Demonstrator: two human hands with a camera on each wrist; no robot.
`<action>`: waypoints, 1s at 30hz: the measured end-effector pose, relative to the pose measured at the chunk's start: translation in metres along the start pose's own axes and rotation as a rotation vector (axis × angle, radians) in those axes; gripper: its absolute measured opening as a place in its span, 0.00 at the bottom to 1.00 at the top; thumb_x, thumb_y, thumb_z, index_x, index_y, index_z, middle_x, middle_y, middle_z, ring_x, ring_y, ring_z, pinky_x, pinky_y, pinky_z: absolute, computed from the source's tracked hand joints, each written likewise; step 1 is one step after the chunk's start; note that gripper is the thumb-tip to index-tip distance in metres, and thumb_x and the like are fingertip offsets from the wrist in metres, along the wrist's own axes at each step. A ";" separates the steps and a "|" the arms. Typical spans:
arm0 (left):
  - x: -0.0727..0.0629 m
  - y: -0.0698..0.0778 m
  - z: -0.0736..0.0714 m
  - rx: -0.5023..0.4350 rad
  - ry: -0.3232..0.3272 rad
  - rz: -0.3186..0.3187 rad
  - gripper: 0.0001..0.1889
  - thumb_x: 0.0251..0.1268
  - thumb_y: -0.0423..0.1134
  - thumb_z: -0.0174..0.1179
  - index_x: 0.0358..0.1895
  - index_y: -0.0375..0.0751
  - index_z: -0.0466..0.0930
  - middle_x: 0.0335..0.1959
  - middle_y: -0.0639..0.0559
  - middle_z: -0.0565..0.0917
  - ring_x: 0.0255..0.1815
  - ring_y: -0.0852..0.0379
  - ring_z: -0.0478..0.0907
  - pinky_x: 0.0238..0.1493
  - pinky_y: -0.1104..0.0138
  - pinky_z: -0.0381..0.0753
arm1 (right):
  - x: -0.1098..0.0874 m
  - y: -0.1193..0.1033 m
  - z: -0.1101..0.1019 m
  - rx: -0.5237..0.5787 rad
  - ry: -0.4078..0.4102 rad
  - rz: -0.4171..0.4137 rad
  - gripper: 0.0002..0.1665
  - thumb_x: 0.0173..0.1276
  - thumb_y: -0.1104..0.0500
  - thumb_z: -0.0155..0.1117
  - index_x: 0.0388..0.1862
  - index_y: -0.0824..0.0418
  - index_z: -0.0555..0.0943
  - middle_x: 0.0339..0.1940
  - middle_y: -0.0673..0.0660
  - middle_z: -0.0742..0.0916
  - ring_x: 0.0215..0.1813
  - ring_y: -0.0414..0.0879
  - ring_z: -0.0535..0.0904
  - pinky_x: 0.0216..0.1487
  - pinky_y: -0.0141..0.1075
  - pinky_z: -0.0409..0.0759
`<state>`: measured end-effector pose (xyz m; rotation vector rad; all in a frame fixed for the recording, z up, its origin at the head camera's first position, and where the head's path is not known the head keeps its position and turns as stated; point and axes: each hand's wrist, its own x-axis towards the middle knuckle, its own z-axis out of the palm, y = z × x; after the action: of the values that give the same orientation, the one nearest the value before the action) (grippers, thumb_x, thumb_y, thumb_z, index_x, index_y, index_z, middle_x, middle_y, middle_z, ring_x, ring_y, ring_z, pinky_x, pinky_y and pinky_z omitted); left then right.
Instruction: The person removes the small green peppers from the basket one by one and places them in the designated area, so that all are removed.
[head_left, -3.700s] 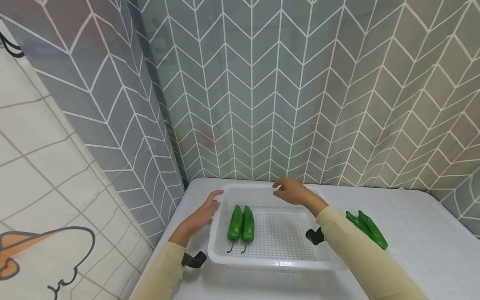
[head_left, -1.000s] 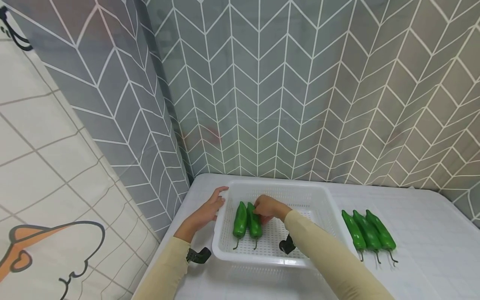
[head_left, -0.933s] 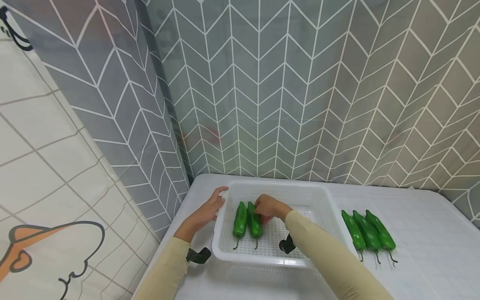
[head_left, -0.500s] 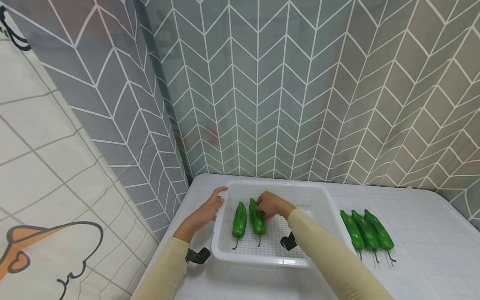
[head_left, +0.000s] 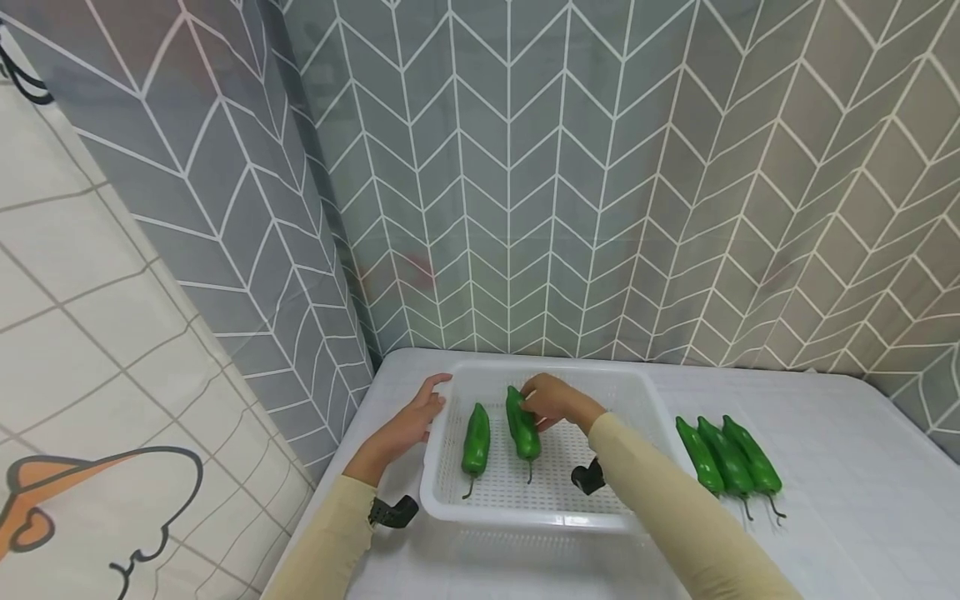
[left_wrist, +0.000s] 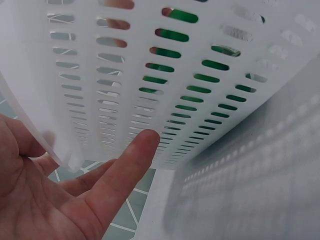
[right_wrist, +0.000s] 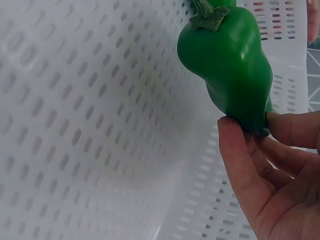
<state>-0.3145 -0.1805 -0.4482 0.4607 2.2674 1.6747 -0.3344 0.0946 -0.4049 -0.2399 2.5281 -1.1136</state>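
Observation:
My right hand (head_left: 553, 398) pinches a long green chili pepper (head_left: 522, 433) near its pointed tip, inside a white perforated plastic basket (head_left: 555, 521). In the right wrist view the thumb and fingertips (right_wrist: 232, 132) press the narrow end of this pepper (right_wrist: 235, 60), whose stem points away from the hand. A second green pepper (head_left: 476, 446) lies alone at the basket's left side, stem toward the near rim. My left hand (head_left: 408, 421) holds the basket's left rim. From the left wrist, one finger (left_wrist: 140, 152) of it touches the slotted outer wall (left_wrist: 125, 90).
Three green peppers (head_left: 727, 458) lie side by side on the white table (head_left: 832, 467), right of the basket. A grey curtain (head_left: 525, 208) with white chevron lines hangs behind the table. White tile-patterned cloth (head_left: 82, 350) is at the left.
My right hand came down into the basket, took hold of the right-hand pepper and has drawn it right and back, away from the other one. My left hand stays at the rim.

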 end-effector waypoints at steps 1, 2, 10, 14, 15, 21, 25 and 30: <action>0.000 0.000 0.000 0.002 0.001 0.000 0.26 0.86 0.47 0.37 0.80 0.57 0.46 0.70 0.40 0.69 0.61 0.45 0.76 0.52 0.51 0.83 | -0.001 0.001 -0.002 -0.006 0.002 -0.006 0.20 0.75 0.68 0.57 0.62 0.78 0.75 0.44 0.66 0.86 0.44 0.56 0.87 0.40 0.44 0.87; 0.000 0.000 0.000 0.003 0.000 0.000 0.26 0.86 0.47 0.37 0.80 0.58 0.47 0.70 0.40 0.68 0.61 0.45 0.76 0.53 0.50 0.82 | -0.002 0.001 -0.004 -0.010 0.004 -0.011 0.20 0.75 0.68 0.58 0.62 0.77 0.75 0.44 0.65 0.86 0.44 0.56 0.87 0.40 0.44 0.87; 0.000 0.001 0.001 -0.001 -0.002 0.002 0.25 0.86 0.46 0.36 0.80 0.59 0.47 0.70 0.40 0.69 0.62 0.45 0.76 0.53 0.50 0.82 | -0.012 0.004 -0.019 0.015 0.020 -0.041 0.20 0.75 0.68 0.57 0.61 0.78 0.75 0.43 0.66 0.86 0.43 0.57 0.87 0.41 0.46 0.87; -0.001 0.003 0.001 -0.007 0.007 0.002 0.25 0.86 0.46 0.36 0.80 0.57 0.46 0.70 0.40 0.68 0.62 0.44 0.76 0.53 0.50 0.82 | -0.017 0.006 -0.028 0.025 0.026 -0.056 0.20 0.75 0.68 0.57 0.61 0.79 0.75 0.44 0.67 0.86 0.44 0.58 0.87 0.43 0.48 0.87; -0.001 0.004 0.001 -0.006 0.010 0.001 0.25 0.86 0.46 0.36 0.80 0.57 0.46 0.70 0.40 0.68 0.62 0.44 0.76 0.53 0.50 0.82 | -0.018 0.007 -0.029 0.027 0.026 -0.059 0.21 0.75 0.67 0.57 0.62 0.79 0.74 0.44 0.67 0.86 0.44 0.58 0.87 0.43 0.48 0.87; -0.001 0.001 0.002 -0.008 0.006 -0.002 0.25 0.86 0.46 0.36 0.80 0.58 0.46 0.70 0.39 0.68 0.61 0.45 0.76 0.53 0.50 0.82 | -0.020 0.013 -0.038 0.047 0.026 -0.068 0.21 0.75 0.67 0.57 0.62 0.78 0.74 0.44 0.66 0.86 0.43 0.57 0.88 0.43 0.48 0.87; -0.001 -0.001 0.001 -0.013 -0.001 0.002 0.25 0.86 0.46 0.36 0.80 0.59 0.46 0.70 0.39 0.67 0.60 0.45 0.77 0.52 0.51 0.83 | -0.025 0.015 -0.046 0.053 0.039 -0.076 0.22 0.75 0.67 0.57 0.63 0.79 0.73 0.45 0.68 0.86 0.44 0.57 0.87 0.42 0.46 0.87; -0.001 -0.001 0.001 -0.014 -0.011 0.008 0.25 0.87 0.46 0.36 0.80 0.59 0.46 0.71 0.39 0.67 0.62 0.44 0.76 0.53 0.50 0.83 | -0.030 0.017 -0.055 0.057 0.050 -0.073 0.23 0.76 0.67 0.56 0.65 0.79 0.72 0.48 0.69 0.85 0.45 0.57 0.87 0.43 0.47 0.87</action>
<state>-0.3135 -0.1803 -0.4489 0.4755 2.2480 1.6862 -0.3288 0.1527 -0.3756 -0.2948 2.5451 -1.2324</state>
